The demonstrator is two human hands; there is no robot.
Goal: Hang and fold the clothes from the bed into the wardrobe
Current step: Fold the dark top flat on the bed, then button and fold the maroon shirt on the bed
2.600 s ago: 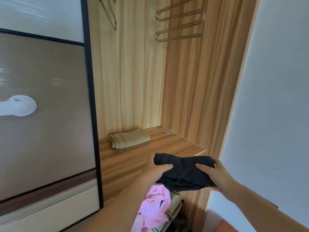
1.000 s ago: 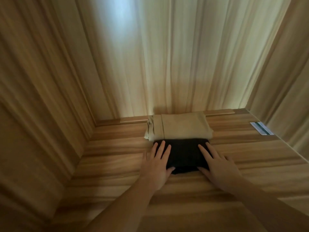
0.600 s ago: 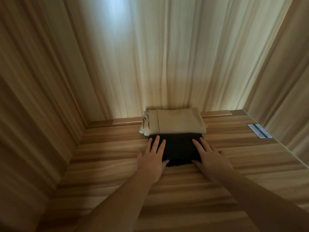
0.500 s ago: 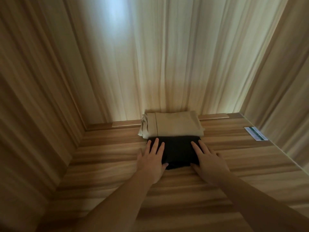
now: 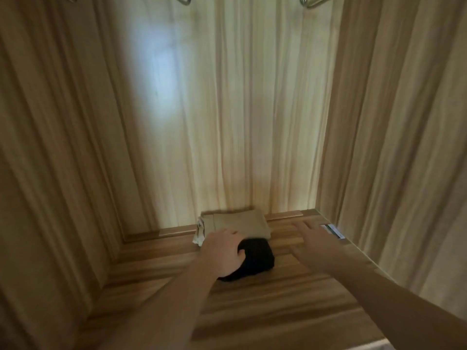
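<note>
A black folded garment (image 5: 260, 256) lies on the wooden wardrobe shelf (image 5: 252, 311), right in front of a beige folded garment (image 5: 237, 223) that sits against the back wall. My left hand (image 5: 222, 253) is cupped over the black garment's left end, thumb pressed into the cloth and fingers curled around it. Part of the black garment is hidden under that hand. My right hand (image 5: 313, 241) is off the cloth, to its right above the shelf, fingers spread and holding nothing.
Wooden walls close in the shelf on the left, back and right. Two metal hangers (image 5: 183, 0) (image 5: 310, 1) peek in at the top edge. A small label (image 5: 333, 231) lies at the shelf's right side.
Both hands were pressing flat on the black garment. My right hand has lifted off and moved right; my left hand has cupped around the garment's left end. The view has tilted up.
</note>
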